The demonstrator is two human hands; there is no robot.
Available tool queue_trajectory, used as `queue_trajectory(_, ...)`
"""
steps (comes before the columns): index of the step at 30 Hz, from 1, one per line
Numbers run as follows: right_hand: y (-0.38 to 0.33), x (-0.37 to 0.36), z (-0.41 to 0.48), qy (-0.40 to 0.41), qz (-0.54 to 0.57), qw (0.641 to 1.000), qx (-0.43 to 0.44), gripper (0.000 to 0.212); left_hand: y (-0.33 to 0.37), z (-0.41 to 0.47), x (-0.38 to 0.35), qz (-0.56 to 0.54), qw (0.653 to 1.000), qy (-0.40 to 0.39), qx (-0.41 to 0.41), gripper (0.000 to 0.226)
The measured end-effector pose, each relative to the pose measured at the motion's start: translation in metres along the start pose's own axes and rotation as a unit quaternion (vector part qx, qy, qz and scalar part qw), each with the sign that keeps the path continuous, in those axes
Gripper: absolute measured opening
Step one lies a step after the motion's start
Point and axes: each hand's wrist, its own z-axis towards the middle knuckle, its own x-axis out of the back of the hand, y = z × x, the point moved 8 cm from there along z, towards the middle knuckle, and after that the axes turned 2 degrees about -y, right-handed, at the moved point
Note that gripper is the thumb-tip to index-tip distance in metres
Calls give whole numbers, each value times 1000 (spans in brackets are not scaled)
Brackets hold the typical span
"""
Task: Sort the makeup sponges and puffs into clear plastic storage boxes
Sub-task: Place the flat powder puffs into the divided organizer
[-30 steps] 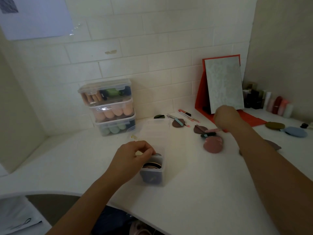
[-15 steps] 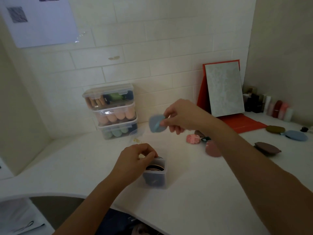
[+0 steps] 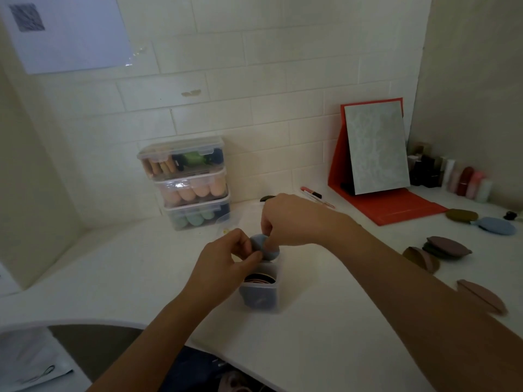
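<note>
Both hands are working over the open clear box [image 3: 261, 291] mid tabletop [image 3: 325, 329]. The right hand [image 3: 294, 219] pinches the blue puff [image 3: 263, 246] from above and the left hand [image 3: 226, 258] pinches its near edge with thumb and fingertips. The puff is held just above the box's far rim, not in yet. The box already holds several round puffs standing on edge, with dark and pinkish rims showing and a grey-blue one at the front wall. The stack of three lidded boxes [image 3: 192, 182] by the back wall is full of sponges, mixed tan and green on top, peach in the middle, green at the bottom, so the sponge part looks done. Loose on the right, well apart from the box: olive puff [image 3: 461, 215], second blue puff [image 3: 496, 225], brown pile [image 3: 445, 246], mauve puff [image 3: 481, 299]. A small dark item sits behind the right hand; can't tell what it is. Judged past halfway, with this puff, the loose ones and the lid remaining.
</note>
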Motion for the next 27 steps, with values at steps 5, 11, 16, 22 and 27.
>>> queue_trajectory(5,-7,-17,3,-59,-28,998,1,16,-4,1,-1,5,1000,4,-6,23)
queue_trajectory(11,-3,-18,-1,-104,-53,993,-5,29,-1,1,2,10,999,13,-28,23)
queue_trajectory(16,-12,-10,-9,-41,-153,987,10,29,4,-1,1,7,999,24,-45,33)
queue_trajectory(22,-27,-22,-10,-47,-142,989,19,18,10,-3,2,9,998,38,-55,35)
queue_trajectory(27,-21,-14,-11,-49,-129,990,13,27,9,-4,4,-1,997,46,-54,38)
